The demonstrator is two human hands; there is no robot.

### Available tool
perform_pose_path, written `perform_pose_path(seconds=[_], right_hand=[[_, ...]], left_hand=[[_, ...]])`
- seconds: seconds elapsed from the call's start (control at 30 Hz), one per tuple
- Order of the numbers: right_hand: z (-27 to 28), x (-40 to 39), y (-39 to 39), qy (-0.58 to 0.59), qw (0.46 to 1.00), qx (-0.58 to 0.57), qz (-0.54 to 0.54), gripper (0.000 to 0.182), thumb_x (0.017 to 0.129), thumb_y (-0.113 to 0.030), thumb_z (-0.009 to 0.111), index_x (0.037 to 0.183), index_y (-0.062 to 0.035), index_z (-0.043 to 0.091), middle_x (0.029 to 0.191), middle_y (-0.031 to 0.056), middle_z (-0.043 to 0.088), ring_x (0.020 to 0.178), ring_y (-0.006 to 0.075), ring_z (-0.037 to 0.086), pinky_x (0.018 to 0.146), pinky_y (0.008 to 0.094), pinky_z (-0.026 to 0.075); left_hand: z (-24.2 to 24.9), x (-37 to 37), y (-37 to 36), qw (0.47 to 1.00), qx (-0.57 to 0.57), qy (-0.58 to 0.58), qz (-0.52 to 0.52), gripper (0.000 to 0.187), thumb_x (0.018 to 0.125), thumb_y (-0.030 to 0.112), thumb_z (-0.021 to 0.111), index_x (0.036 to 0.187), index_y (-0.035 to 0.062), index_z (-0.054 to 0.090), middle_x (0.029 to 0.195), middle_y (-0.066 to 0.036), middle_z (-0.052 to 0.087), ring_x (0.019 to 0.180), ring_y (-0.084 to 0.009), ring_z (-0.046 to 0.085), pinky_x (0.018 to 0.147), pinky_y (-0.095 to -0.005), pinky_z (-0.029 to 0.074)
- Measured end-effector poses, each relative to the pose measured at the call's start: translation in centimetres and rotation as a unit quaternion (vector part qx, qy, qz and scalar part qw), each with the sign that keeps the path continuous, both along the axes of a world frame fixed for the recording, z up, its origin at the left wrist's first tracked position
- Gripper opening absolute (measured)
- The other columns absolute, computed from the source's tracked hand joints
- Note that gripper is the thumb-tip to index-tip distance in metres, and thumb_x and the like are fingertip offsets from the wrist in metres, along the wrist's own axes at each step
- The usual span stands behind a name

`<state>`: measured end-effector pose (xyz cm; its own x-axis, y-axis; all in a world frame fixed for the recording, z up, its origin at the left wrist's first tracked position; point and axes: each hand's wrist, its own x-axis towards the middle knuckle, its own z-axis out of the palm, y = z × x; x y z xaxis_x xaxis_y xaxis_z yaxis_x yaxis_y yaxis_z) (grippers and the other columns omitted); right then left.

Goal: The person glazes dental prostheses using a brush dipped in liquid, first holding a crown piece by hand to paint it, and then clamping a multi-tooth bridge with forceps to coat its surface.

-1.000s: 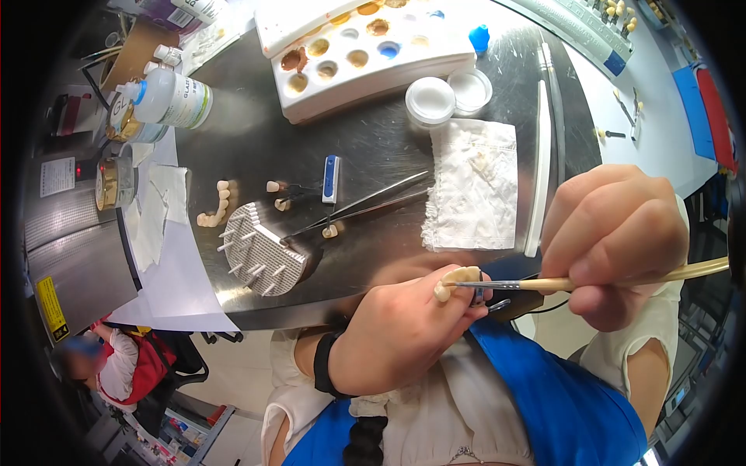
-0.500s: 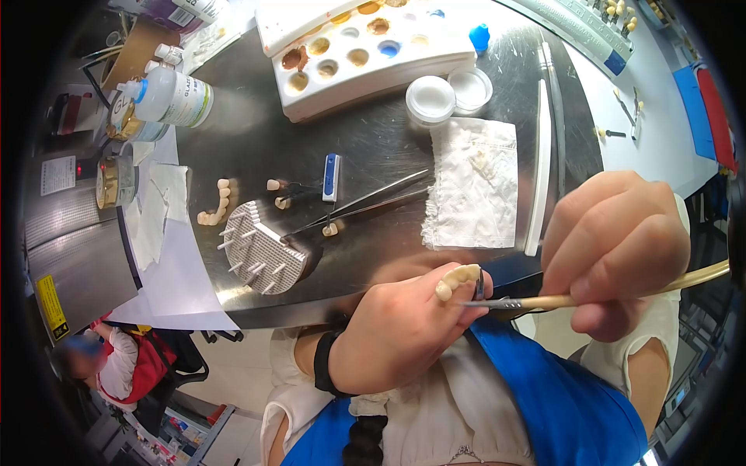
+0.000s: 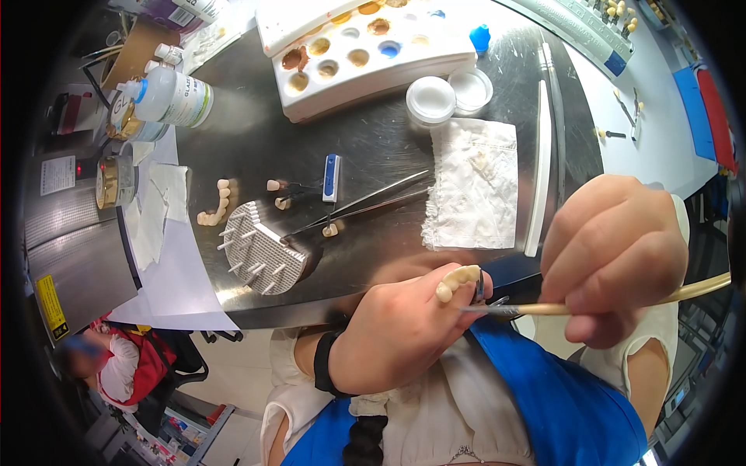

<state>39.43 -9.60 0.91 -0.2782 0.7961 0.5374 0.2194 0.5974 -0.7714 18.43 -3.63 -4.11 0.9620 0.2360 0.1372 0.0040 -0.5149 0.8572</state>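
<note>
Pinched in my left hand (image 3: 404,328) is a curved, cream-coloured dental bridge (image 3: 457,281), held at the fingertips with a dark metal clip (image 3: 479,287) beside it. My right hand (image 3: 618,260) has its thumb and fingers closed around a fine paintbrush (image 3: 540,309) with a pale wooden handle. The brush tip points left, just below the bridge and overlapping my left fingertips in this view. Both hands are over the table's front edge. A folded white tissue (image 3: 472,186) lies beyond them on the dark metal table (image 3: 373,147).
A pegged firing tray (image 3: 268,252), tweezers (image 3: 357,203) and another bridge (image 3: 223,203) lie left. Further back stand a stain palette (image 3: 342,93) and small white jars (image 3: 431,101). A glaze bottle (image 3: 183,97) stands at the left edge. One person (image 3: 116,361) sits lower left.
The brush has dropped slightly, its tip now a little lower beneath the bridge, and my right fingers have shifted with it. My left hand and the bridge have barely moved.
</note>
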Motion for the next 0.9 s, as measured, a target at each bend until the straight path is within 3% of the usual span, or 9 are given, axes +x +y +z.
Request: perform_pose_path(seconds=[0.3, 0.43, 0.57, 0.67, 0.83, 0.9], right_hand=[[0.09, 0.27, -0.05, -0.01, 1.0, -0.001, 0.02, 0.018, 0.082, -0.012, 0.066, 0.079, -0.0033, 0.05, 0.062, 0.007, 0.061, 0.045, 0.0137, 0.056, 0.037, 0.0207, 0.044], [-0.24, 0.08, 0.16, -0.011, 0.999, 0.038, -0.025, 0.018, 0.081, -0.012, 0.066, 0.078, -0.0029, 0.05, 0.061, 0.0076, 0.061, 0.044, 0.0141, 0.056, 0.036, 0.0212, 0.044], [0.11, 0.41, -0.01, -0.01, 0.999, -0.019, 0.04, 0.019, 0.081, -0.011, 0.066, 0.081, -0.002, 0.049, 0.061, 0.0079, 0.06, 0.044, 0.014, 0.056, 0.038, 0.0214, 0.045], [-0.32, 0.29, -0.09, 0.016, 1.0, 0.018, -0.016, 0.019, 0.08, -0.012, 0.066, 0.08, -0.0028, 0.049, 0.063, 0.0089, 0.062, 0.045, 0.0147, 0.057, 0.038, 0.0215, 0.046], [-0.03, 0.33, -0.21, 0.01, 0.999, -0.033, 0.028, 0.021, 0.081, -0.013, 0.067, 0.08, -0.0025, 0.049, 0.063, 0.0092, 0.061, 0.045, 0.0146, 0.056, 0.039, 0.0225, 0.047], [-0.33, 0.06, -0.24, 0.009, 1.0, 0.0, -0.029, 0.021, 0.081, -0.014, 0.067, 0.079, -0.0026, 0.05, 0.063, 0.0092, 0.061, 0.045, 0.0149, 0.056, 0.039, 0.0225, 0.046]], left_hand=[[0.03, 0.0, 0.0, 1.0, -0.02, 0.016, -0.005, 0.023, 0.079, 0.011, 0.064, 0.098, 0.0031, 0.053, 0.087, -0.004, 0.058, 0.066, -0.0192, 0.061, 0.055, -0.0288, 0.048], [0.37, 0.15, 0.06, 1.0, -0.002, 0.012, 0.005, 0.023, 0.079, 0.011, 0.064, 0.097, 0.003, 0.053, 0.086, -0.004, 0.058, 0.066, -0.0189, 0.061, 0.054, -0.0288, 0.048], [0.61, 0.13, 0.11, 1.0, -0.017, 0.019, 0.005, 0.022, 0.079, 0.01, 0.064, 0.097, 0.0029, 0.053, 0.085, -0.004, 0.058, 0.066, -0.0185, 0.061, 0.054, -0.0287, 0.048], [0.37, 0.18, 0.08, 1.0, -0.01, 0.019, 0.003, 0.022, 0.079, 0.01, 0.065, 0.096, 0.0028, 0.053, 0.085, -0.004, 0.058, 0.066, -0.0184, 0.061, 0.054, -0.0287, 0.048], [0.32, 0.14, 0.08, 1.0, -0.016, 0.012, 0.002, 0.022, 0.079, 0.01, 0.065, 0.096, 0.0023, 0.054, 0.085, -0.005, 0.058, 0.066, -0.0186, 0.061, 0.054, -0.0285, 0.049], [0.2, 0.24, 0.05, 1.0, -0.003, 0.01, 0.004, 0.022, 0.079, 0.01, 0.065, 0.096, 0.002, 0.054, 0.085, -0.005, 0.058, 0.065, -0.0187, 0.061, 0.054, -0.0283, 0.049]])
